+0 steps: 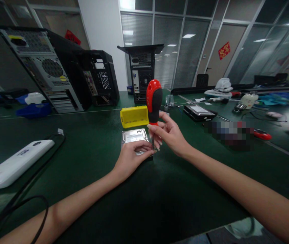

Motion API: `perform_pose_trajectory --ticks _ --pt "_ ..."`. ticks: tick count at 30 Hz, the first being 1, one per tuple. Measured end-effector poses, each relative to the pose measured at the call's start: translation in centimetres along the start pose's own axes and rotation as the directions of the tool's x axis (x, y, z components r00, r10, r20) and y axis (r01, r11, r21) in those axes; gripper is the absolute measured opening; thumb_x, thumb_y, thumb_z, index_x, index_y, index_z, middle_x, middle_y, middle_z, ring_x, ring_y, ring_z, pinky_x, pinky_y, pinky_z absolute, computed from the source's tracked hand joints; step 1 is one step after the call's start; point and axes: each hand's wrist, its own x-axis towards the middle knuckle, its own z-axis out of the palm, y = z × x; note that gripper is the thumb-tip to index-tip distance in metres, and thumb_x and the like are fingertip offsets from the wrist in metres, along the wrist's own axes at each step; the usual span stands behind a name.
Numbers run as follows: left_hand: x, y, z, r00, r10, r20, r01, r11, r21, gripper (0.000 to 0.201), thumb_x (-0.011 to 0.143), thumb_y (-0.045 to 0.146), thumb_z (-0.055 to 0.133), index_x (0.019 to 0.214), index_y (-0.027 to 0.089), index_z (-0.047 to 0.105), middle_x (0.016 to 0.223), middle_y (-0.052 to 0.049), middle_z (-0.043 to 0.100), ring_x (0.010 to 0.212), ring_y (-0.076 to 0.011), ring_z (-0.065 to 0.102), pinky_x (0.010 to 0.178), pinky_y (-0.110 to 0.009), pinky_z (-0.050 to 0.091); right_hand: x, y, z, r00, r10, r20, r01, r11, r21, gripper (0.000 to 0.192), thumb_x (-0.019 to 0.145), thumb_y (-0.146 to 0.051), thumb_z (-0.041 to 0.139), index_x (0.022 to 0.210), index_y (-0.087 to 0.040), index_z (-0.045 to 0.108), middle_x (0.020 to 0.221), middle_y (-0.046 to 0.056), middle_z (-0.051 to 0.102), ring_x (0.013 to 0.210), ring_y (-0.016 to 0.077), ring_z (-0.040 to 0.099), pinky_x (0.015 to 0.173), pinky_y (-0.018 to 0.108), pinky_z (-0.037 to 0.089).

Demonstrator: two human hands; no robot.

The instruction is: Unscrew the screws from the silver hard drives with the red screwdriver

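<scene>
A silver hard drive (133, 136) lies flat on the green table (88, 142) in front of me. My left hand (131, 159) rests on its near right corner, fingers pressed around the spot where the tool's tip meets the drive. My right hand (168, 134) grips a screwdriver with a red and black handle (154, 101), held upright with its thin shaft pointing down at that corner. The tip itself is hidden behind my fingers.
A yellow plastic box (134, 116) sits just behind the drive. Three open computer cases (45, 67) (101, 78) (142, 73) stand at the back. Another hard drive (199, 113) lies to the right. A white power strip (15, 164) and black cable (32, 179) lie at left.
</scene>
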Motion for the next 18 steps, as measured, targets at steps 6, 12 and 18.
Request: perform_pose_trajectory --ticks 6,12,18 --pt "0.08 0.15 0.03 1.0 -0.012 0.003 0.012 1.0 -0.007 0.013 0.078 0.021 0.067 0.088 0.013 0.068 0.089 -0.006 0.072 0.078 -0.0175 0.069 0.075 -0.03 0.058 0.03 -0.07 0.05 1.0 0.003 -0.02 -0.004 0.999 -0.038 0.026 0.083 -0.03 0.061 0.102 -0.016 0.052 0.061 -0.007 0.055 0.036 0.0019 0.048 0.034 0.015 0.038" --pt "0.07 0.19 0.02 1.0 0.006 -0.006 -0.006 1.0 0.002 0.013 0.078 0.021 0.067 0.088 0.013 0.068 0.089 -0.005 0.071 0.078 -0.0171 0.069 0.074 -0.028 0.058 -0.02 -0.14 0.09 1.0 -0.017 -0.009 0.017 0.999 -0.046 0.025 0.083 -0.029 0.06 0.103 -0.016 0.053 0.062 -0.007 0.054 0.037 0.0018 0.048 0.035 0.015 0.039" --pt "0.07 -0.07 0.04 1.0 0.004 -0.006 -0.004 1.0 0.009 0.012 0.079 0.022 0.066 0.087 0.013 0.068 0.087 -0.005 0.071 0.077 -0.0171 0.069 0.074 -0.027 0.057 -0.05 -0.33 0.19 1.0 -0.008 -0.006 0.008 0.999 -0.046 0.025 0.084 -0.029 0.06 0.104 -0.015 0.052 0.06 -0.007 0.053 0.037 0.0021 0.047 0.035 0.016 0.039"
